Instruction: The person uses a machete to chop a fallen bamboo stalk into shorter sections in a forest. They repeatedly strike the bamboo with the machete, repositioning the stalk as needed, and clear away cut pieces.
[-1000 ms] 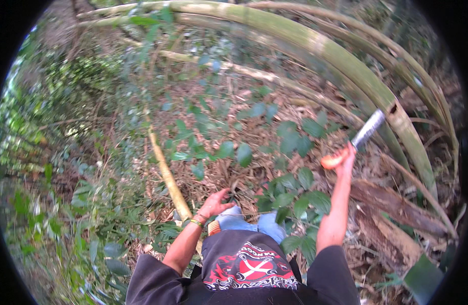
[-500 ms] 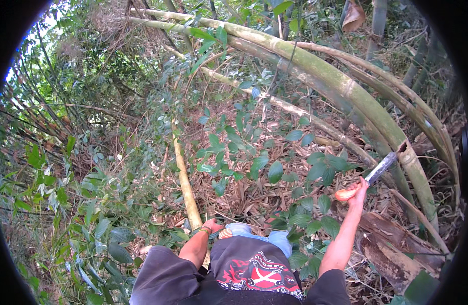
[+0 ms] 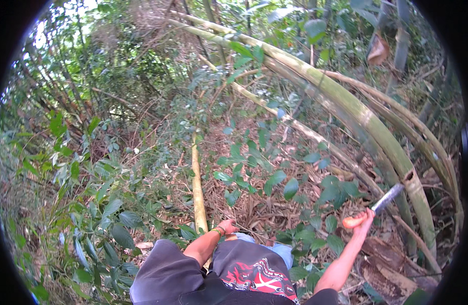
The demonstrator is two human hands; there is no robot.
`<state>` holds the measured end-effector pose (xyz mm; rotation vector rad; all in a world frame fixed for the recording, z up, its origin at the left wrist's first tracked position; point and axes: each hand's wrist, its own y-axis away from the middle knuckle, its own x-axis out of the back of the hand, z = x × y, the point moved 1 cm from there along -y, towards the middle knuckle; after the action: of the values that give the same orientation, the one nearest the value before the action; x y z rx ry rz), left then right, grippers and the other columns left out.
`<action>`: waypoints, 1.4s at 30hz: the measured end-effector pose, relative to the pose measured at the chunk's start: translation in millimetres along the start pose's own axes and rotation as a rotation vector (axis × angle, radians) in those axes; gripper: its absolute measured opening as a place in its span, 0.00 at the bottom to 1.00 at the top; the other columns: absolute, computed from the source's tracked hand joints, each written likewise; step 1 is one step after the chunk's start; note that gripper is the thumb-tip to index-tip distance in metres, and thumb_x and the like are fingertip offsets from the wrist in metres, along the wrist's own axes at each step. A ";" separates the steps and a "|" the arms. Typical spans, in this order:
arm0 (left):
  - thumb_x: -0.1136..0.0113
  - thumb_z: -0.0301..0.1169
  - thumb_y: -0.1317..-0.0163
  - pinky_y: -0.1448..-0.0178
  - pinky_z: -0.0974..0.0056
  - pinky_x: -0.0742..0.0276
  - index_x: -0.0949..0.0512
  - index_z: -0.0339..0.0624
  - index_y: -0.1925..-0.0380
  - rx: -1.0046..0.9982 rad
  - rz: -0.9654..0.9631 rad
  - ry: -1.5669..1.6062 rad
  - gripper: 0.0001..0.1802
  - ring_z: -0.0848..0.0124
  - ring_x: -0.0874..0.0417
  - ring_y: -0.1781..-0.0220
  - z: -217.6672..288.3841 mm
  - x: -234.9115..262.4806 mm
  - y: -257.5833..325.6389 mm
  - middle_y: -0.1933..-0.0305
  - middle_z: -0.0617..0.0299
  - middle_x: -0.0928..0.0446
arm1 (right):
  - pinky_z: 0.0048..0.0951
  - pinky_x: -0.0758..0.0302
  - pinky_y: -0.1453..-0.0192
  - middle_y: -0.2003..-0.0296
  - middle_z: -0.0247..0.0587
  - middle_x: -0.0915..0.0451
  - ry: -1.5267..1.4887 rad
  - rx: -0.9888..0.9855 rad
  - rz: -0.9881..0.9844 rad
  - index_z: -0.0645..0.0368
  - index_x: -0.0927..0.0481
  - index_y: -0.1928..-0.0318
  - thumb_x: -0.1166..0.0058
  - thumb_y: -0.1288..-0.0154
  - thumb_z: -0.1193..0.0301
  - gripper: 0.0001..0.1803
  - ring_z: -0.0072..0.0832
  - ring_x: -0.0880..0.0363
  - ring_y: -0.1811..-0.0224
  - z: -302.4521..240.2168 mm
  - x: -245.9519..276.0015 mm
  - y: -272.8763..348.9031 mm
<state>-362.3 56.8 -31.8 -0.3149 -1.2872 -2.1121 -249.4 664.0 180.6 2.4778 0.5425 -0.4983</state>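
Note:
My right hand is closed around the orange-brown handle of a machete. Its blade slants up to the right, with the tip against or just beside a thick green bamboo culm. A dark notch shows in that culm just above the tip. The culm arches from the lower right toward the upper left. Beside my knee in blue jeans, my left hand has its fingers partly stretched out and holds nothing visible. A band circles that wrist.
A pale yellow bamboo pole runs away from beside my left arm. Thinner stems lean alongside the big culm. Broad leaves rise before me over dry litter. A broken brown stump lies below my right hand.
The view has shifted, so the scene sits lower and mostly farther right. My right hand keeps its grip, with the machete tip now slightly below the notch. My left hand stays near the knee.

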 end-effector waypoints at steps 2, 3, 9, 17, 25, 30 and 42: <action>0.32 0.56 0.47 0.35 0.54 0.24 0.25 0.42 0.38 -0.041 0.009 -0.057 0.41 0.50 0.20 0.39 2.2 0.1 -1.4 0.42 0.44 0.20 | 0.26 0.35 0.79 0.81 0.24 0.39 -0.020 0.029 0.009 0.46 0.35 0.69 0.44 0.34 0.65 0.12 0.19 0.39 0.82 3.5 4.3 -5.0; 0.34 0.56 0.46 0.34 0.54 0.25 0.22 0.43 0.41 -0.073 0.023 -0.053 0.38 0.49 0.20 0.39 -1.3 -1.3 -2.2 0.42 0.45 0.20 | 0.28 0.33 0.76 0.80 0.25 0.35 0.005 0.050 -0.031 0.48 0.30 0.68 0.45 0.32 0.62 0.09 0.21 0.36 0.80 5.1 13.9 -11.8; 0.37 0.53 0.41 0.37 0.54 0.24 0.16 0.44 0.51 0.146 -0.165 0.121 0.28 0.55 0.17 0.43 -77.8 -96.2 -25.2 0.48 0.50 0.16 | 0.29 0.36 0.73 0.78 0.27 0.42 0.224 0.036 0.022 0.46 0.37 0.62 0.41 0.35 0.62 0.14 0.23 0.39 0.76 14.3 -17.8 17.9; 0.38 0.51 0.37 0.40 0.49 0.23 0.21 0.39 0.42 0.691 -0.066 1.421 0.31 0.60 0.16 0.49 -58.6 -298.3 -40.3 0.49 0.49 0.17 | 0.32 0.34 0.67 0.81 0.28 0.41 0.426 -0.093 0.081 0.50 0.41 0.75 0.50 0.32 0.63 0.18 0.26 0.38 0.77 12.8 13.7 1.1; 0.39 0.53 0.36 0.36 0.55 0.25 0.25 0.36 0.37 0.540 -0.057 2.059 0.37 0.60 0.18 0.45 14.4 -318.4 -66.8 0.44 0.51 0.19 | 0.35 0.34 0.64 0.78 0.30 0.41 0.532 -0.057 0.139 0.51 0.44 0.75 0.51 0.34 0.61 0.18 0.28 0.37 0.74 13.2 -43.7 15.8; 0.38 0.52 0.37 0.36 0.56 0.25 0.26 0.35 0.36 0.534 0.007 1.978 0.37 0.60 0.18 0.44 24.5 -305.9 -72.1 0.42 0.50 0.20 | 0.35 0.37 0.66 0.77 0.28 0.44 0.549 -0.036 0.122 0.49 0.46 0.74 0.52 0.33 0.61 0.19 0.27 0.40 0.74 6.1 -20.4 -2.4; 0.41 0.38 0.33 0.63 0.65 0.26 0.16 0.45 0.62 0.358 0.247 1.299 0.11 0.75 0.24 0.67 -47.7 -260.6 -42.4 0.66 0.69 0.20 | 0.30 0.37 0.73 0.80 0.28 0.39 0.175 0.022 0.168 0.49 0.37 0.68 0.43 0.36 0.69 0.14 0.24 0.39 0.79 47.4 -28.4 42.9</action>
<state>-183.0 131.9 -216.7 0.8759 -0.6969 -1.3089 -264.2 595.9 175.0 2.5749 0.3929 -0.2239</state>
